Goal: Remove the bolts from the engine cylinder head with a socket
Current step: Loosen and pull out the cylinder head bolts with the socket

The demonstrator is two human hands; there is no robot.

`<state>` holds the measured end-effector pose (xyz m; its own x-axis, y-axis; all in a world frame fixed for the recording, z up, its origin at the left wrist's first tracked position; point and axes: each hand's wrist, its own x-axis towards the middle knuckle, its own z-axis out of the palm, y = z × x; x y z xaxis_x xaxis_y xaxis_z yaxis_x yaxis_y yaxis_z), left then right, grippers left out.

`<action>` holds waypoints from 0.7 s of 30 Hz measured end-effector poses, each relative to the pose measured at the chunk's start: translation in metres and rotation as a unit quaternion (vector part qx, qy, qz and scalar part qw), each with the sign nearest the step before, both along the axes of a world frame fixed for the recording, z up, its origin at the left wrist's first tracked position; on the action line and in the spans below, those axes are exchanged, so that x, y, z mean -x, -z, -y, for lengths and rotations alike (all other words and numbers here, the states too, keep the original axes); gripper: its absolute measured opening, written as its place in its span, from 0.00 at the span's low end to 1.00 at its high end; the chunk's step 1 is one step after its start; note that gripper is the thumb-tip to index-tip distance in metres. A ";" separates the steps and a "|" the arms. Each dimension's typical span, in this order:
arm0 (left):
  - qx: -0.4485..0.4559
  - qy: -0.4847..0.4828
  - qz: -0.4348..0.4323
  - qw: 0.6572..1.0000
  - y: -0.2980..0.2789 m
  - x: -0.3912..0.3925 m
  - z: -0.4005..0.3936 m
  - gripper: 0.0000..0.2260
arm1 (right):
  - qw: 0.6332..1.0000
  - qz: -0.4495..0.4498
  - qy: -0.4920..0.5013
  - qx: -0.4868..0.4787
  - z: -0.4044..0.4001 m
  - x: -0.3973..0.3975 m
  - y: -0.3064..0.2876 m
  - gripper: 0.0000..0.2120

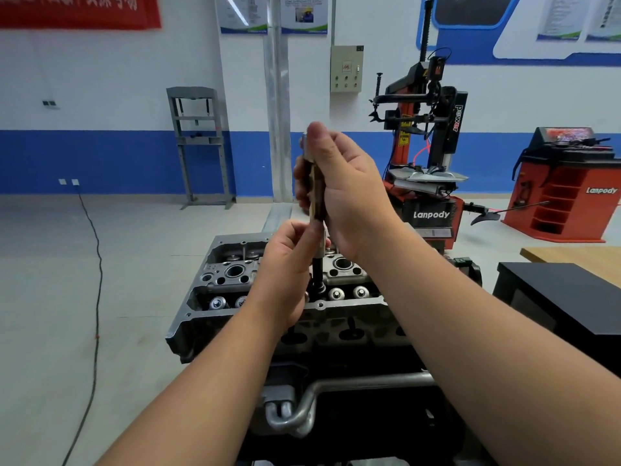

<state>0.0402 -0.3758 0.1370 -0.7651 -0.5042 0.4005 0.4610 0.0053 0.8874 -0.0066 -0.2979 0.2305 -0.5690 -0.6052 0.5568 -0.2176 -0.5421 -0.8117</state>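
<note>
We are at the unscrewing step. Our right hand wraps its curled fingers round the dark, brass-streaked handle of the upright socket driver, thumb laid along its top; our left hand pinches the slim black shaft just below the handle. The shaft runs straight down into the grey cast-aluminium engine cylinder head, which sits on the dark stand in front of us. The socket end meets the head among the round valve caps, and the bolt itself is hidden there. By our judgement the next move calls for keeping the tool upright while the right hand turns and the left steadies. Behind, the red and black tyre-changing machine reads "Lanpody" and "power"; the red wheel-balancer cabinet also reads "Lanpody". The wall posters are illegible.
</note>
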 end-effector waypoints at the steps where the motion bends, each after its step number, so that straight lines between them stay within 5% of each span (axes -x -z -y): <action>1: 0.003 0.007 0.011 1.000 0.000 0.000 0.000 0.22 | 1.000 0.008 -0.013 -0.010 0.000 0.001 -0.001 0.16; 6: 0.002 0.023 0.021 1.000 0.000 -0.001 0.002 0.22 | 0.998 0.023 -0.033 -0.043 -0.004 0.004 -0.005 0.23; 13: -0.005 -0.009 -0.002 1.000 0.002 0.002 0.001 0.17 | 1.000 -0.003 0.028 0.012 -0.001 0.000 -0.002 0.12; 16: -0.008 -0.019 -0.017 1.000 0.003 0.000 0.002 0.14 | 0.999 -0.010 0.024 -0.019 0.000 -0.001 -0.003 0.16; 21: 0.000 0.022 0.032 0.999 0.001 -0.002 0.003 0.22 | 0.999 0.022 -0.028 -0.017 -0.001 0.000 -0.003 0.21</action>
